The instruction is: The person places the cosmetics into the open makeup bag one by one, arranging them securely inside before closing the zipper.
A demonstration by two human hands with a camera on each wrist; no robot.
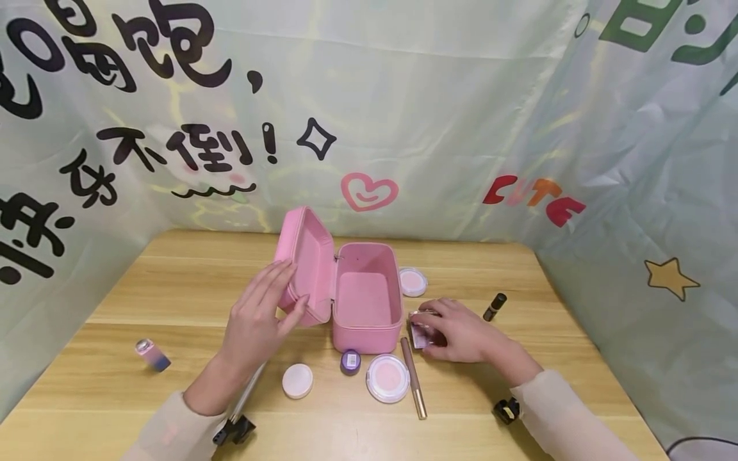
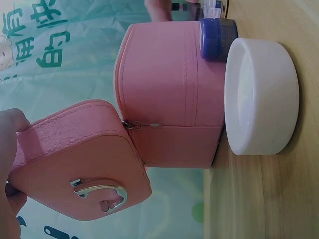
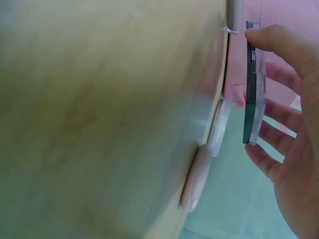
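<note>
A pink cosmetic case (image 1: 366, 340) stands on the table with its lid (image 1: 314, 272) swung up to the left. My left hand (image 1: 254, 323) grips that lid, thumb at the lower rim and fingers along the outer side. A metal handle (image 2: 117, 191) shows on the lid's outside in the left wrist view. To the right of the case, my right hand (image 1: 461, 333) holds a flat, clear-lidded makeup palette (image 3: 253, 94) by its edges, thumb at one end and fingers at the other. The palette is close over the wood, partly covered by the fingers in the head view.
Before the case lie a purple-capped jar (image 1: 350, 362), a white round jar (image 1: 297, 381), a round compact (image 1: 388, 379) and a brown tube (image 1: 413, 381). Another compact (image 1: 412, 282) and a black tube (image 1: 494, 307) lie right; a pink-blue tube (image 1: 152, 355) lies left. A fabric backdrop (image 1: 438, 128) rises behind.
</note>
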